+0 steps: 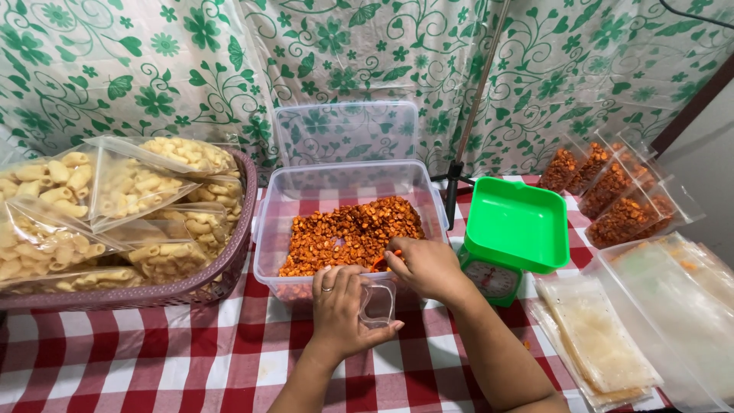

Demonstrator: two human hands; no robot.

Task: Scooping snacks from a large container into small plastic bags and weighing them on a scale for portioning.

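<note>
clear plastic pouch [378,302]: light, limp, slippery; left hand [342,310] is pinching its mouth edge. right hand [428,268] is closing round what seems an orange scoop [384,260] over the spiced snack tub [348,233].

We see two bare forearms coming up from the lower edge, with no sleeve, watch or bracelet on either as far as the view reaches; both end in ungloved hands, the left hand [342,310] and the right hand [426,268]. On the left hand we make out one thin, pale metal ring [327,289] on a finger, just above the knuckles; its nails look short and unpainted; on the right hand we find no ring on the parts that show.
</note>
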